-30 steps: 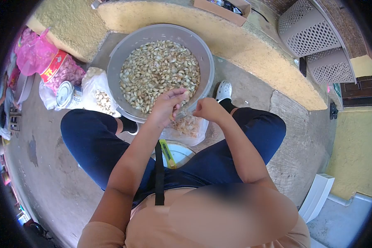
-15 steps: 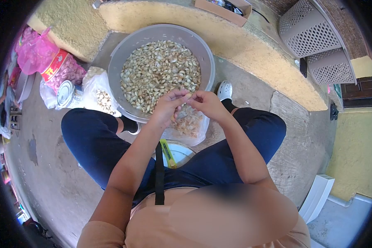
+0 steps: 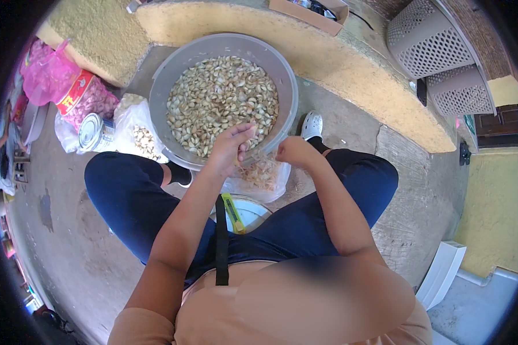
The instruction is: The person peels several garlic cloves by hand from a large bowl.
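Note:
A large grey tub [image 3: 292, 75] of garlic cloves [image 3: 221, 98] stands on the floor in front of me. Over its near rim is my left hand [image 3: 231, 148], fingers curled and thumb tip against the forefinger; a pale yellowish bit, seemingly a garlic clove [image 3: 236, 163], shows at the palm's lower edge. My right hand [image 3: 296, 152] is closed beside the tub's near right rim, and whatever its fingers hold is hidden. Below and between both hands lies a clear plastic bag [image 3: 279, 187] with papery garlic skins [image 3: 260, 174] on it.
Left of the tub are a white bag of cloves [image 3: 144, 141], a tin can [image 3: 92, 133] and a pink net sack [image 3: 92, 100]. A yellow-green box cutter [image 3: 233, 213] rests on a white lid [image 3: 253, 211] between my legs. A low yellow wall [image 3: 357, 86] curves behind the tub.
My hands, which were together at the fingertips over the tub's near rim, have come apart. The right hand has moved right and down and curled; the left has shifted slightly left.

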`<state>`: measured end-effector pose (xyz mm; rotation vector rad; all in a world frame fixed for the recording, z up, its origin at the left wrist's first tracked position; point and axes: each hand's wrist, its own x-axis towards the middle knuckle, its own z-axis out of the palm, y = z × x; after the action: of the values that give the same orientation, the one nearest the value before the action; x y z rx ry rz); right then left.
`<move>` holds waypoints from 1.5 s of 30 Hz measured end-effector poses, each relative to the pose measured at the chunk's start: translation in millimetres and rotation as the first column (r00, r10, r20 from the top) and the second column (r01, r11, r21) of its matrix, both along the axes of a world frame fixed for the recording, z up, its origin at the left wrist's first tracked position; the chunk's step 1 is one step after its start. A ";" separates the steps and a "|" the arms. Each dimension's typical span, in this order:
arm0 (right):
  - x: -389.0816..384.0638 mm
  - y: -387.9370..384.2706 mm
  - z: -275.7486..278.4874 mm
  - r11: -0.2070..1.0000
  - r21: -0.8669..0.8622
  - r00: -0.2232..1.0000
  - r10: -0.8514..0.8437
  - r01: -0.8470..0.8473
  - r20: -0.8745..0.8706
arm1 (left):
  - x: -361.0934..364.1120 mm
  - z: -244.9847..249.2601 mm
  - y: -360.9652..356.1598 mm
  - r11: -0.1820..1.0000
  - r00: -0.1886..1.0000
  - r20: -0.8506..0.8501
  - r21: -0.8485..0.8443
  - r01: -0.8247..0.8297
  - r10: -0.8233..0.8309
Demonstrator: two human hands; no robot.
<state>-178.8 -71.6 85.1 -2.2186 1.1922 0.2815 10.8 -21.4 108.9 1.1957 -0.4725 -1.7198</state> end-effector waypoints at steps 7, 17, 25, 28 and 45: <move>6.9 6.3 -15.0 0.999 0.041 0.980 -0.009 0.018 -0.199 | 0.9 5.2 0.3 1.000 0.995 -0.094 -0.003 0.026 -0.026; 11.2 -2.7 1.2 0.980 0.188 0.997 -0.058 0.066 -0.046 | 0.5 4.4 1.5 0.998 0.997 -0.063 -0.029 0.047 -0.049; 25.5 5.4 33.5 0.625 0.771 0.489 -0.713 0.119 0.503 | -7.4 8.0 3.3 0.997 0.951 0.305 -0.042 0.064 -0.048; 27.2 7.9 30.4 0.660 0.733 0.500 -0.696 0.163 0.515 | -6.8 10.8 5.2 0.995 0.917 0.392 -0.028 0.095 -0.077; 23.8 7.4 47.9 0.796 0.558 0.605 -0.568 0.233 0.558 | 9.1 5.0 -2.4 0.843 0.605 0.792 -0.380 0.381 0.083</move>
<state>-155.0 -64.2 133.0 -1.3606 1.0171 -0.4460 19.9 -23.8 113.9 1.4761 -1.5310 -0.9616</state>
